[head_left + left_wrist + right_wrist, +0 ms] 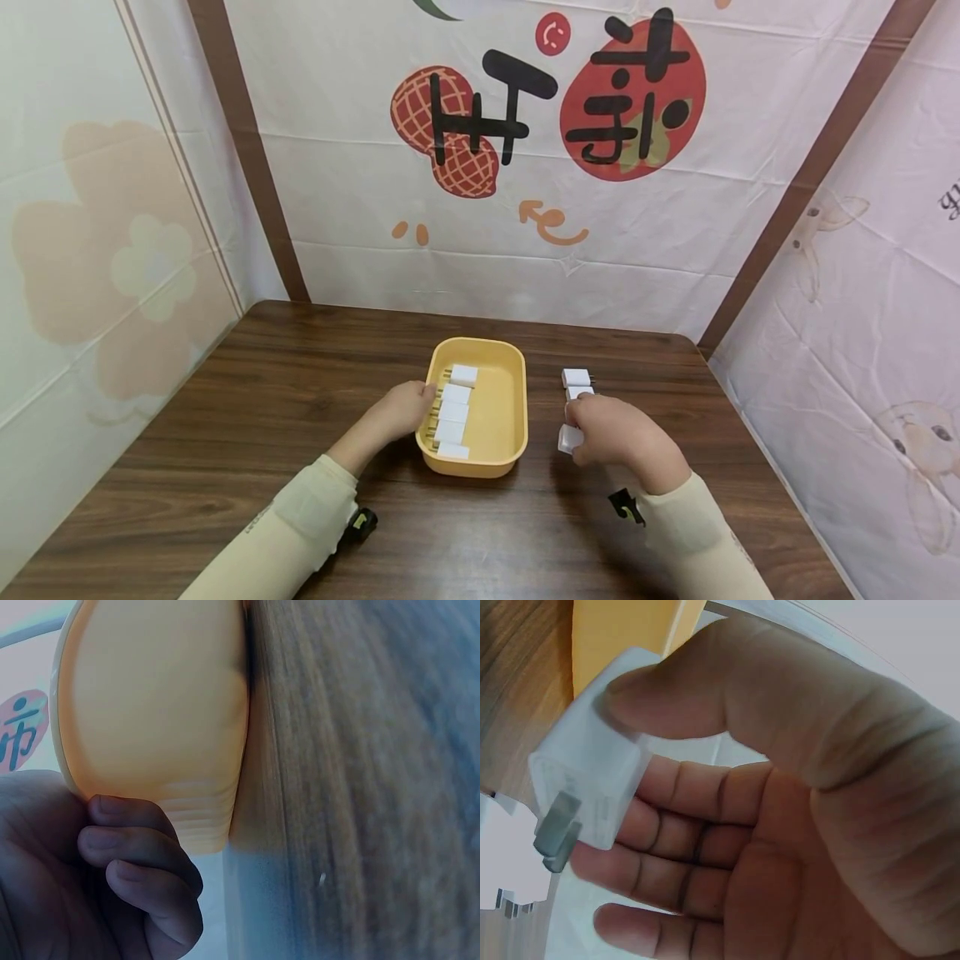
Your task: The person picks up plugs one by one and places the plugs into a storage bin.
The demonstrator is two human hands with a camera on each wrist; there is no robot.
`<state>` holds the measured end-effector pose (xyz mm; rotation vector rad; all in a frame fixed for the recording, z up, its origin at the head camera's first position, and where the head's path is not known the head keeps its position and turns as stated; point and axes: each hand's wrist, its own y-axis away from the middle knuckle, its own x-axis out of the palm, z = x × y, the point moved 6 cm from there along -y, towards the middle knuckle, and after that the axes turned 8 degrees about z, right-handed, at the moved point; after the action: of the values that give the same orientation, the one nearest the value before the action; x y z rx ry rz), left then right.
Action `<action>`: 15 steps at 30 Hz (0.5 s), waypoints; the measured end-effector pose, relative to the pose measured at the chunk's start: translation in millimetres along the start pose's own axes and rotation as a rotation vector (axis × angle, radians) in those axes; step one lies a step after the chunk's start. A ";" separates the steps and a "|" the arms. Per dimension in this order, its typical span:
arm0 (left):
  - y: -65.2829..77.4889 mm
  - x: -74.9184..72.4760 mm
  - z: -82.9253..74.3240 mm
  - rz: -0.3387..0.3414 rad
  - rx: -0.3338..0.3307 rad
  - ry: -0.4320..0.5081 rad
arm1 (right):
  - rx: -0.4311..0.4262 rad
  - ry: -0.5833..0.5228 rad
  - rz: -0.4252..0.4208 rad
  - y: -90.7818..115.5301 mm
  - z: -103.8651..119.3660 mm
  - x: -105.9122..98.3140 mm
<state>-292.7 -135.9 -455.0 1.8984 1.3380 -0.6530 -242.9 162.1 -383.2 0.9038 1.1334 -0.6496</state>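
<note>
My left hand (408, 407) holds the left rim of a yellow plastic tray (519, 392), with its thumb over the edge. In the left wrist view its curled fingers (142, 840) lie against the outer wall. Several white charger plugs (453, 412) line the tray's left side, prongs pointing left. Right of the tray, my right hand (618, 435) pinches one white charger plug (592, 746) between thumb and fingers, clear of the table, its two metal prongs showing in the right wrist view. Just beyond that hand, more white charger plugs (576, 378) lie on the table, partly hidden by it.
Everything stands on a dark brown wooden table (300, 367). A printed white curtain (337, 183) hangs behind the far edge, and further cloth panels hang at left and right. Dark straps with small black devices (363, 523) sit at both wrists.
</note>
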 end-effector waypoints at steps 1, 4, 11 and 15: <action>-0.2 0.0 -0.1 0.000 0.002 -0.001 | -0.004 -0.003 -0.002 0.4 0.5 -0.7; 0.0 0.1 -0.3 0.000 0.004 -0.002 | -0.027 -0.011 -0.011 1.5 3.3 -3.4; 3.7 -0.7 -3.9 -0.003 0.021 -0.010 | -0.136 0.031 -0.087 4.5 13.3 -11.0; 4.9 -0.5 -4.5 0.009 0.012 0.002 | -0.172 0.046 -0.128 6.1 18.1 -14.2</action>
<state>-288.3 -133.6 -450.6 1.9140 1.3291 -0.6562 -233.8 149.4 -365.3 0.7064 1.2759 -0.6274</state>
